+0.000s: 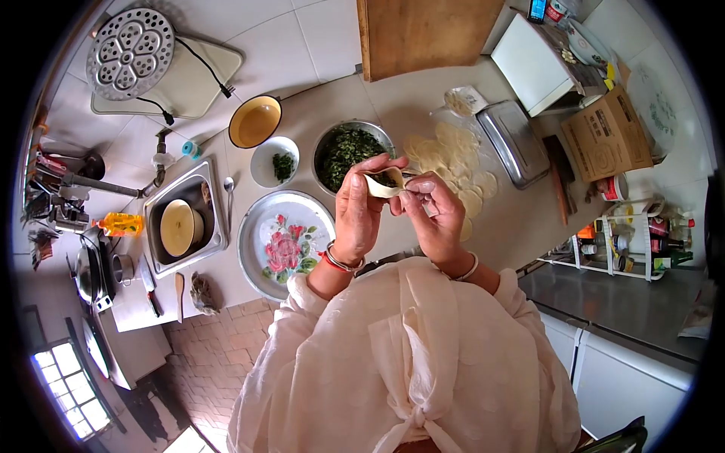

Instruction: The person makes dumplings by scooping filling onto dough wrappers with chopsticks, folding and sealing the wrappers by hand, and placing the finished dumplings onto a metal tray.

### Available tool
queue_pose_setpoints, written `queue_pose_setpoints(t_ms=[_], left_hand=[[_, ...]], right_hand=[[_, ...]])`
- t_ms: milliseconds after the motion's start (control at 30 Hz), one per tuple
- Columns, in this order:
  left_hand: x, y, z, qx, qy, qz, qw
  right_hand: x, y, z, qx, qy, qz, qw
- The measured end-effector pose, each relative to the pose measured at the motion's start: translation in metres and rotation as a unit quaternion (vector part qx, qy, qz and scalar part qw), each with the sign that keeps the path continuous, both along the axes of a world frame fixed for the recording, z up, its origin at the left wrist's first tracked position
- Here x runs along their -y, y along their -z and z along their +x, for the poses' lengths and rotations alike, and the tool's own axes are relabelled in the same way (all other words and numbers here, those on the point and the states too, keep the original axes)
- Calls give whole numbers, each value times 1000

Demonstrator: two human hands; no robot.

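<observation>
A round dumpling wrapper (382,189), curled up at its sides with dark green filling partly visible inside, is held in front of my chest. My left hand (361,208) cups it from the left with bent fingers. The fingertips of my right hand (434,208) pinch its right edge; a small dark thing shows between the hands, too small to name. Just behind them stands a steel bowl (319,167) of chopped green filling. Flat wrappers (470,202) lie overlapping to the right. On the left is a metal tray (248,260) painted with flowers.
Beside the filling bowl are a white bowl (260,172) with some greens and a yellow enamel basin (255,124). A sink (155,260) holding a pot is at left, near a knife (147,275). A lidded metal box (513,143) and cardboard box (608,142) stand right.
</observation>
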State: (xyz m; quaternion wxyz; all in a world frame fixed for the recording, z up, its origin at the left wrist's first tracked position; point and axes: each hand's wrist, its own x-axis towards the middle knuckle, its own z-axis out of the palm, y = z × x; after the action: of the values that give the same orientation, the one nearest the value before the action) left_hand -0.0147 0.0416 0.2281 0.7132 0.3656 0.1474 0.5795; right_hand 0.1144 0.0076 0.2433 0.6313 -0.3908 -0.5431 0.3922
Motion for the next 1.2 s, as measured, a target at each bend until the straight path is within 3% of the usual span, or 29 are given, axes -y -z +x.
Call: queue_pose_setpoints(t_ms=[167,300,500,700,800,900,1200], left_hand=[[1,0,2,-6,-19,-25,999],[4,-13,8,-20,-47,-43,998],[2,-3,8,7,-11,-47,999],[1,-5,6,14,3,-43,999],[-1,0,3,39,18,-23,999],[0,0,1,9,-4,-18,1000],[-5,2,-3,-12,41,22,999]], right_hand=[[-3,6,-3,-61,-13,-35,997],[-6,-3,-1,51,0,-22,998],[-5,-5,1,72,14,-9,997],[-7,-4,-5,28,26,43,998],[-5,-6,-9,-46,14,6,999],[-5,-6,-2,29,4,16,999],[-5,-3,1,14,-6,25,1000]])
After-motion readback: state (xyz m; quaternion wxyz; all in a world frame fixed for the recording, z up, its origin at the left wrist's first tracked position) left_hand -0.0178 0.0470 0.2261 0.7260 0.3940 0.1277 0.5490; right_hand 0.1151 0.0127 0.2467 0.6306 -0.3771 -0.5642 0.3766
